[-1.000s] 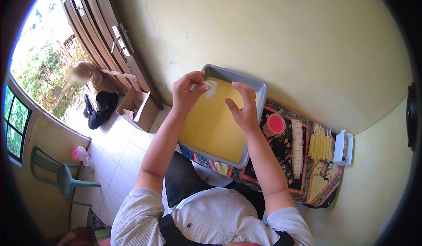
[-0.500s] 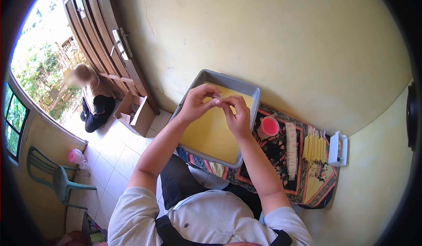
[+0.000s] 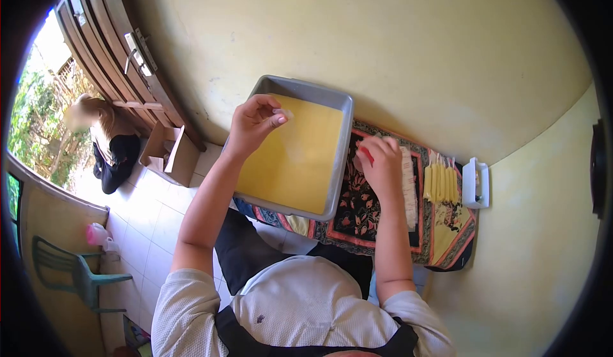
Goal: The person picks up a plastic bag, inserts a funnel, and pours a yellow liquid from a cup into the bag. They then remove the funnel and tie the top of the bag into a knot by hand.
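My left hand (image 3: 254, 127) is raised over a grey tub (image 3: 348, 133) with yellow liquid (image 3: 287, 178) in it. Thumb and fingers pinch a thin, clear plastic sleeve (image 3: 287, 114); its lower part is hard to make out against the yellow. To the right of the tub, my right hand (image 3: 382, 165) is closed over a red cup (image 3: 366, 155) on the patterned cloth (image 3: 351, 213). Most of the cup is hidden behind the fingers.
A white strip-like stack (image 3: 408, 191), a row of filled yellow tubes (image 3: 440, 181) and a white tray (image 3: 476, 183) lie to the right. A person (image 3: 112, 137) sits by the open door (image 3: 121, 51), near a cardboard box (image 3: 171, 151). A green chair (image 3: 70, 271) stands at left.
My hands, together over the tub before, have parted. My right hand has moved right and down onto the red cup; my left hand keeps the plastic sleeve. The whole view has shifted.
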